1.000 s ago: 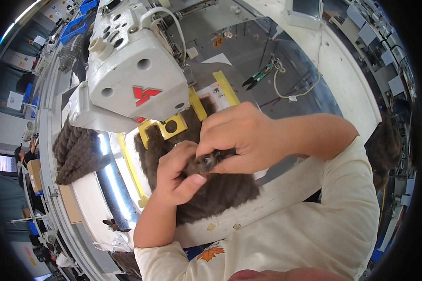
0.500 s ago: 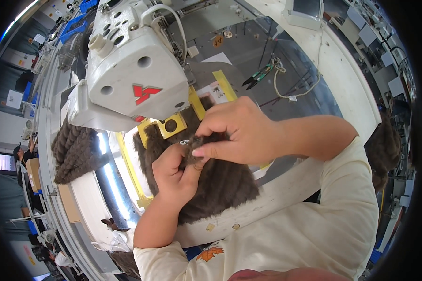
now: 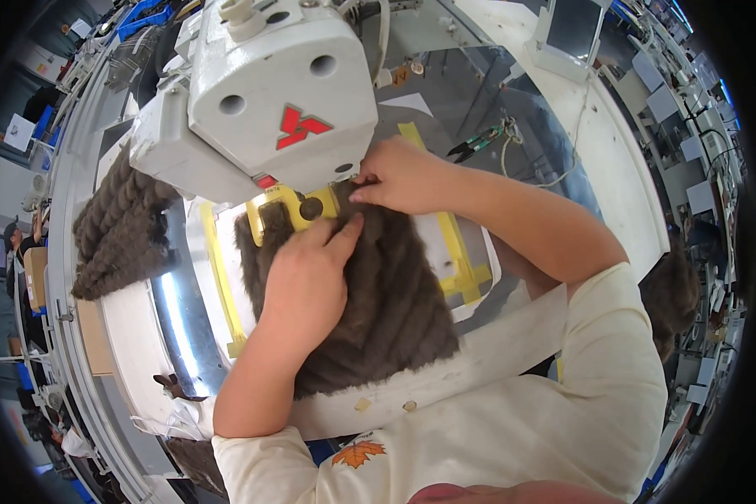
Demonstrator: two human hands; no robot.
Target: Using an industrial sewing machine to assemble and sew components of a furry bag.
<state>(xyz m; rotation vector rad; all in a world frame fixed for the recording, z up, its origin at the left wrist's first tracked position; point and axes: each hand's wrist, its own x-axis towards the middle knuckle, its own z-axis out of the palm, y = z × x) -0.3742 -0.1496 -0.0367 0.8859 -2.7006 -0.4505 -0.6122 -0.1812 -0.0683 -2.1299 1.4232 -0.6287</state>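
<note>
A brown fur piece (image 3: pixel 386 319) lies spread below the head of a white sewing machine (image 3: pixel 252 84). My left hand (image 3: pixel 304 281) rests on it, index finger stretched out along the fur. At the upper edge of the fur, beside the machine head, my right hand (image 3: pixel 405 178) pinches the fur between thumb and fingers; its fingertips are partly hidden. Just ahead of my left hand, a yellow clamp plate (image 3: pixel 315 206) with a round dark hole sits over the fur. Yellow tape strips (image 3: pixel 455 252) flank the piece on a white sheet.
Another brown fur piece (image 3: pixel 126 231) lies at the left of the machine. Green-handled snips (image 3: pixel 479 144) and a looped cord (image 3: pixel 512 134) are on the glassy table top at the right. A small screen (image 3: pixel 569 34) stands at the far right. More fur (image 3: pixel 670 294) hangs past the table's right edge.
Both hands held the fur bunched up together; now it lies flat. My left hand has opened onto it, and my right hand has moved up toward the machine head. The view has shifted.
</note>
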